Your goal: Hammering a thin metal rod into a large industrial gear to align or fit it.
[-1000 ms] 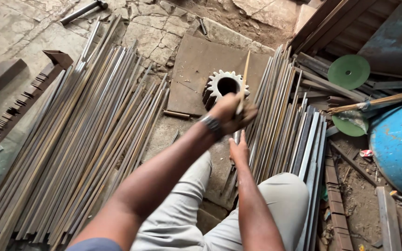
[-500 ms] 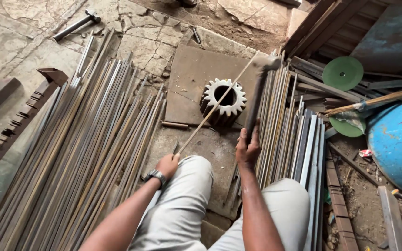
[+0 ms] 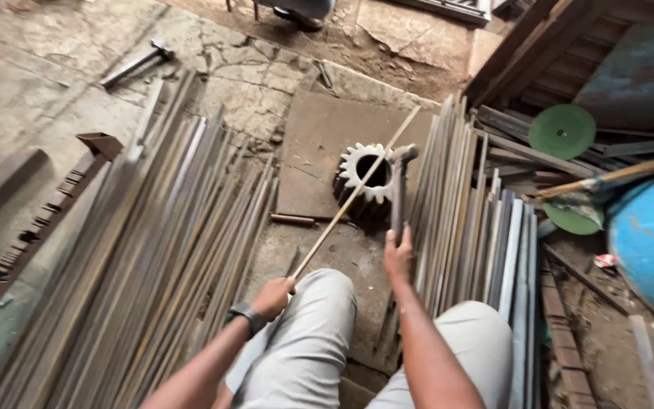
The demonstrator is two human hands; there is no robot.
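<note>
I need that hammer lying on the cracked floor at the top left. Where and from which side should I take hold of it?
Grip the hammer around the middle of its long, straight handle, coming down from above. It lies flat and alone on the floor, its head at the upper-right end, so the lower-left handle is free. The nearby rod pile probably won't get in the way.

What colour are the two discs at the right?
Green discs, clearest in the head view.

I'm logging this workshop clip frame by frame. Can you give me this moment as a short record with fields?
left hand: left hand grips the near end of a thin metal rod
right hand: right hand holds a hammer by its handle
rod position: lies across a toothed gear
gear support: flat steel plate
surroundings: metal strips piled on both sides
</note>
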